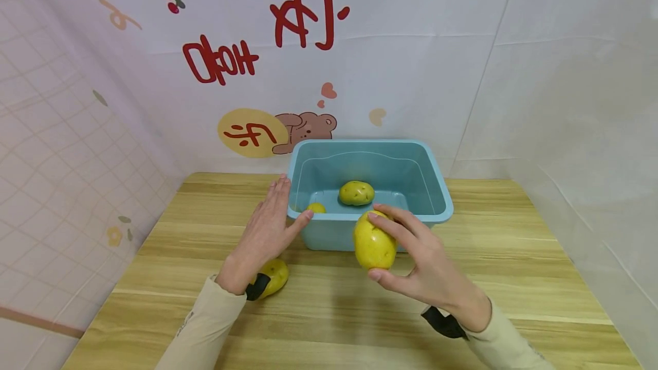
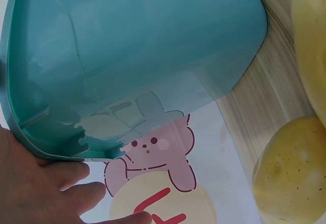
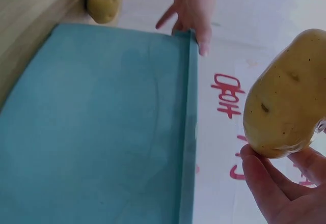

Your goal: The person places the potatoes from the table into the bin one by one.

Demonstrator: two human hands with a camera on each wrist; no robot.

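My right hand [image 1: 429, 256] pinches a yellow potato [image 1: 374, 241] between thumb and fingertips, up in front of the bin's near wall. The right wrist view shows the same potato [image 3: 285, 96] above the rim. At the near left corner of the blue plastic bin [image 1: 370, 144], my left hand [image 1: 264, 233] lies with its fingers straight along the side and its thumb at the front rim. Inside the bin one potato [image 1: 356, 193] is in full view; another potato [image 1: 316, 208] is mostly hidden by the front wall.
On the wooden table [image 1: 514, 267], a potato [image 1: 275, 276] lies partly behind my left wrist. Two potatoes show at the right of the left wrist view, the nearer potato [image 2: 293, 175] being whole-skinned and speckled. A printed white cloth [image 1: 411, 61] hangs behind the bin.
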